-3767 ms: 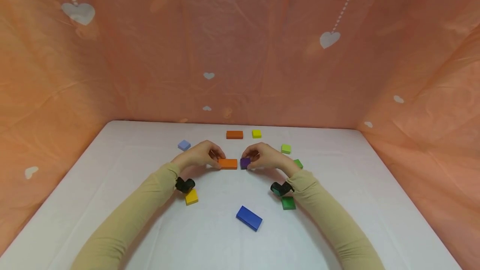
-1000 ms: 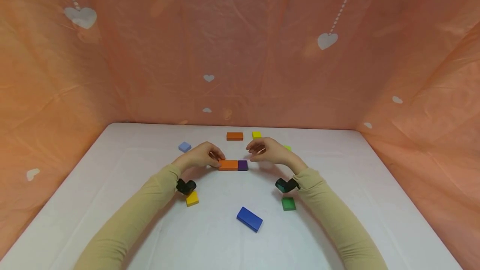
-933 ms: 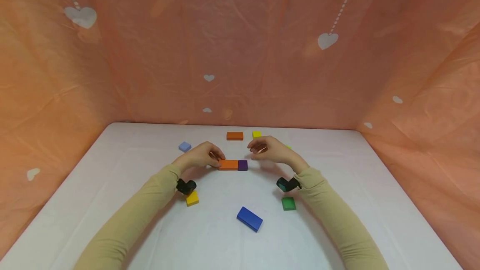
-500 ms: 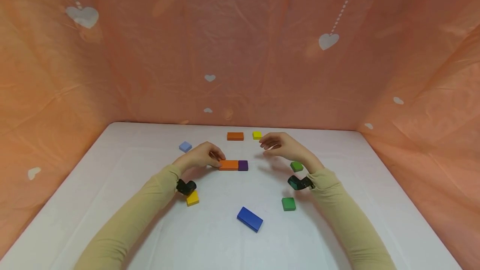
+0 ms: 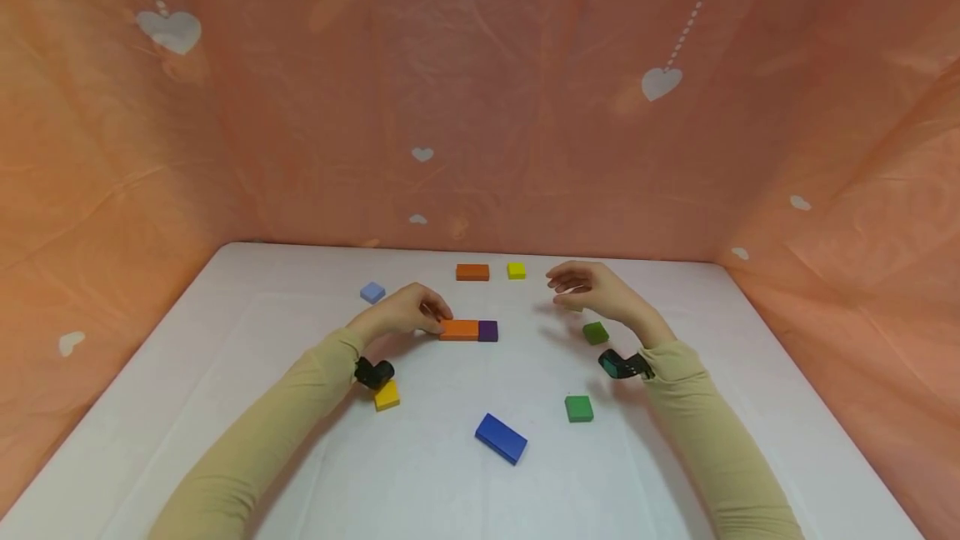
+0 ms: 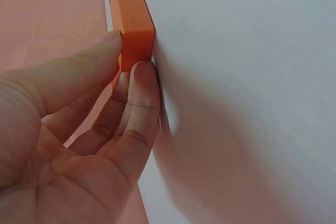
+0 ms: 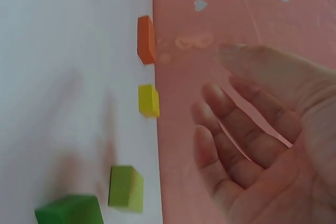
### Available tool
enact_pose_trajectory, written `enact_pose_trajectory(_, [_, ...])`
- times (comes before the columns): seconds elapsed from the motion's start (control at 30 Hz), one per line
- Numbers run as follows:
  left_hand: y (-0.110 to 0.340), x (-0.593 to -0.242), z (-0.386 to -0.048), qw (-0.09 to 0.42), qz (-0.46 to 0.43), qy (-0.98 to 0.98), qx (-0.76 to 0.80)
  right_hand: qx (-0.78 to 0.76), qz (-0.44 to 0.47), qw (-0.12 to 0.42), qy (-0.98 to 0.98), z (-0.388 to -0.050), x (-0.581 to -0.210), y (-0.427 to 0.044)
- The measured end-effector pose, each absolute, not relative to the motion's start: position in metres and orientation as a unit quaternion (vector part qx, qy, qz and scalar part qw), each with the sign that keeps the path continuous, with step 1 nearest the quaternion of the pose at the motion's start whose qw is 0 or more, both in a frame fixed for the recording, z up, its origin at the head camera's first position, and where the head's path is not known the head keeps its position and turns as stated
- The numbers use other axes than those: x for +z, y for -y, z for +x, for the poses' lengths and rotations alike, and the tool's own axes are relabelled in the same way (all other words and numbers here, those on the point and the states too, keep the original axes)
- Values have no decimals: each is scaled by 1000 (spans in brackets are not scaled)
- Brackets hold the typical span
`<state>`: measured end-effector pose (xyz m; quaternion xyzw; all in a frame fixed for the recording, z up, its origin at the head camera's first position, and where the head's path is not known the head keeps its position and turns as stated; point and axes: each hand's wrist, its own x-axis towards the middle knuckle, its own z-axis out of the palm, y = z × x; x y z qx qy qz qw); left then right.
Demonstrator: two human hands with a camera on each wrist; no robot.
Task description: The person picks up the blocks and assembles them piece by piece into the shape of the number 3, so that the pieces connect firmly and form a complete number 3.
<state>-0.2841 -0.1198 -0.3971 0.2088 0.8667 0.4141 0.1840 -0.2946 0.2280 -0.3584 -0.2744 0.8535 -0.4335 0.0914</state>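
Observation:
In the head view my left hand holds the left end of an orange block lying on the table. The left wrist view shows the thumb on one side of this block and fingertips at its end. A small purple block sits against its right end. My right hand hovers to the right, fingers loosely bent and holding nothing. Nearest to it are a green block and a light-green block, which the hand mostly hides in the head view.
At the back lie a dark-orange block and a yellow one. A light-blue block is beyond my left wrist, a golden-yellow block under it. Nearer are a blue block and another green block. Orange cloth surrounds the table.
My right hand has let go of the purple block, now touching the orange one, and has moved up and right. My left hand stays at the orange block.

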Motion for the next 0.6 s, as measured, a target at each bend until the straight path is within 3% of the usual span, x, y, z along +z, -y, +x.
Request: enact_pose_trajectory(0.6, [121,-398,-284,182,210,-863,421,-448,-240,66,-859,-299,-362,-262])
